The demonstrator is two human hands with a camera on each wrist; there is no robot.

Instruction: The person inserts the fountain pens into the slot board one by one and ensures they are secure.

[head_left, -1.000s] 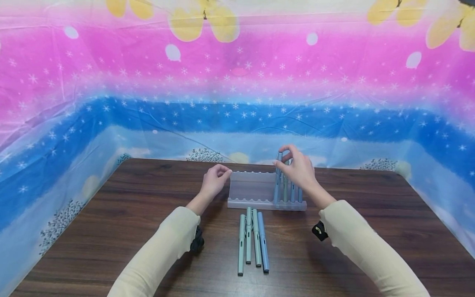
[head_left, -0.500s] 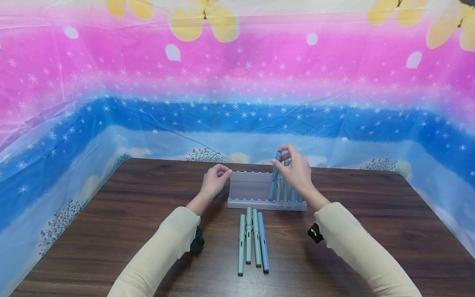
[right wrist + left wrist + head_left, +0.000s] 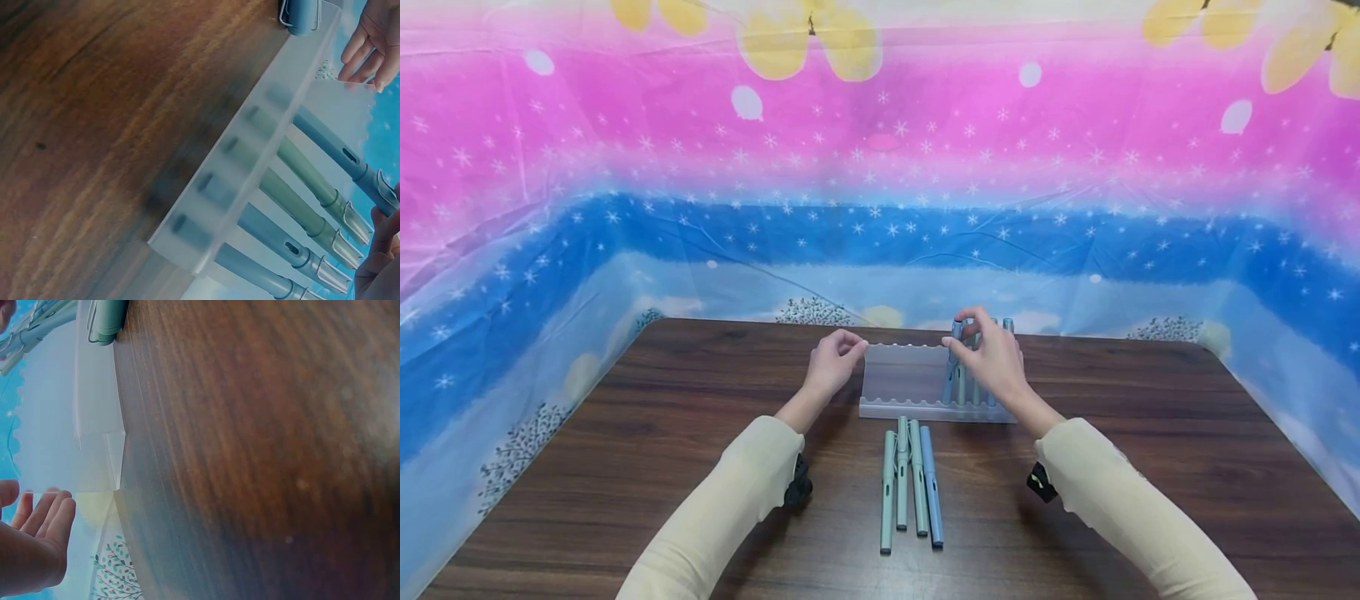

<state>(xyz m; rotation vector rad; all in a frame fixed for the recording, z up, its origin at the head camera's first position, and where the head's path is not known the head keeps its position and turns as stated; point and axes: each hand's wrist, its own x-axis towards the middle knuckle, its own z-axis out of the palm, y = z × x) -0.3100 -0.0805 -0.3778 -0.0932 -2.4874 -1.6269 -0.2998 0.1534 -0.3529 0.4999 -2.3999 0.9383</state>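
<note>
A translucent pen rack [image 3: 902, 375] with scalloped edges stands on the table. My left hand [image 3: 833, 364] pinches its upper left corner between thumb and fingertips. At the rack's right part, my right hand [image 3: 996, 358] holds a blue pen [image 3: 337, 147] near its clipped cap; the pen's lower end sits in the rack's front ledge. Beside it stand a green pen [image 3: 306, 169], another green pen [image 3: 290, 200] and two blue pens [image 3: 269, 231], all in the rack. My right hand partly hides them in the head view.
Before the rack, three green pens [image 3: 888, 492] and one blue pen [image 3: 932, 487] lie side by side on the brown wooden table [image 3: 700, 517]. A patterned pink and blue cloth [image 3: 880, 233] hangs around the table's back and sides.
My right hand has shifted slightly left and then lowered, bringing the blue pen one place left and down into the rack. The left hand has stayed at the rack's corner.
</note>
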